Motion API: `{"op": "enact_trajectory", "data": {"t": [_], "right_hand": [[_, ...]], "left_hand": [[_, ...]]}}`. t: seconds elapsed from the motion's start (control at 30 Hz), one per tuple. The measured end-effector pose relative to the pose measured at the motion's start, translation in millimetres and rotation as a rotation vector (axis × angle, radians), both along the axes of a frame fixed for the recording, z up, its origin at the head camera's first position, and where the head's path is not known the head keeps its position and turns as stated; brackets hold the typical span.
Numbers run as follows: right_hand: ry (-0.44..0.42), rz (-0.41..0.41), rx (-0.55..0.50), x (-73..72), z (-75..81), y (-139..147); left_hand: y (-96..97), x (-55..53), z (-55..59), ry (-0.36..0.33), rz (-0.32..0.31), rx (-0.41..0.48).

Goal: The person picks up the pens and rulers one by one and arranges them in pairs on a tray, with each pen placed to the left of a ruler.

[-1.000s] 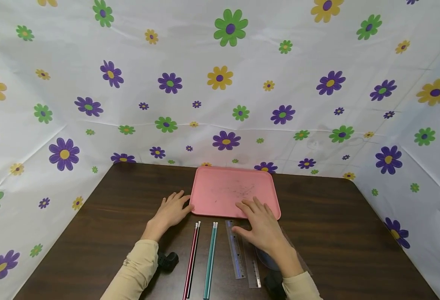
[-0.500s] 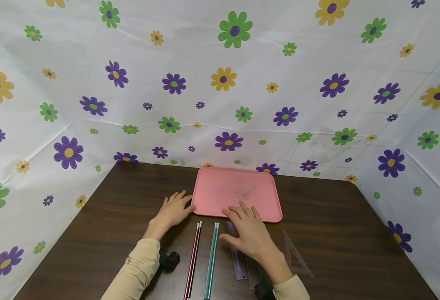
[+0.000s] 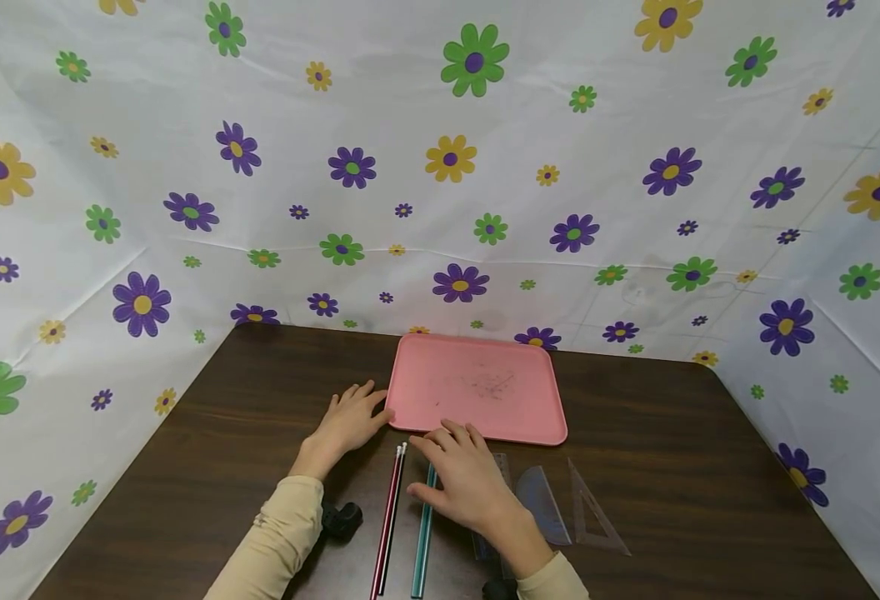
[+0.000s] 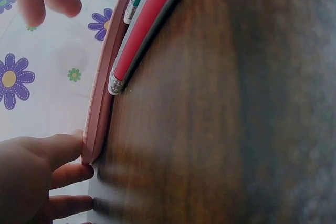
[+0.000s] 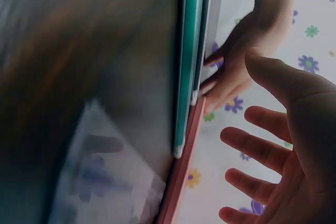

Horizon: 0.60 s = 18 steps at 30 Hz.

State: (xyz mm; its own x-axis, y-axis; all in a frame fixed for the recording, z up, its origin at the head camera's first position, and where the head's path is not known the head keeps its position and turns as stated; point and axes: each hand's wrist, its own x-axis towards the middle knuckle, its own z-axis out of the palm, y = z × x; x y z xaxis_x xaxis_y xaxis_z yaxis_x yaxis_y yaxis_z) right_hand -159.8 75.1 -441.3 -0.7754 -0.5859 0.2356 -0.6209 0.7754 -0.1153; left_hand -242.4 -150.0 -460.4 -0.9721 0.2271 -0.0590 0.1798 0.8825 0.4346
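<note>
My left hand rests at the near left corner of a pink tray, its straight fingers touching the rim, as the left wrist view also shows. My right hand hovers with spread fingers just in front of the tray, over the upper part of two teal pencils. Between the hands lie a red pencil and a dark one side by side, eraser ends toward the tray. Partly hidden under the right hand and forearm are clear rulers. In the right wrist view the right palm holds nothing.
Right of my right forearm lie a bluish clear protractor and a clear set square. The brown table meets a white flowered curtain behind and at the sides. Dark scuffs mark the tray.
My right hand has moved left and back from the tray, from above the rulers to above the teal pencils, uncovering the protractor and set square. The left hand stays at the tray corner.
</note>
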Motion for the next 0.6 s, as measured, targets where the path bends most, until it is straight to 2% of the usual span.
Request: {"op": "enact_trajectory", "data": {"t": [0.1,0.37,0.6], "right_hand": [[0.000,0.017,0.028,1.1,-2.7,-8],[0.087,0.086,0.074,4.6,-8.8,-28],[0.033,0.104,0.141,6.5,-7.7,-39]], "left_hand": [[0.1,-0.1,0.1,-0.002,0.000,0.000],[0.1,-0.1,1.3,0.000,0.001,0.003],[1.1,-0.1,1.9,-0.002,0.003,0.005]]}}
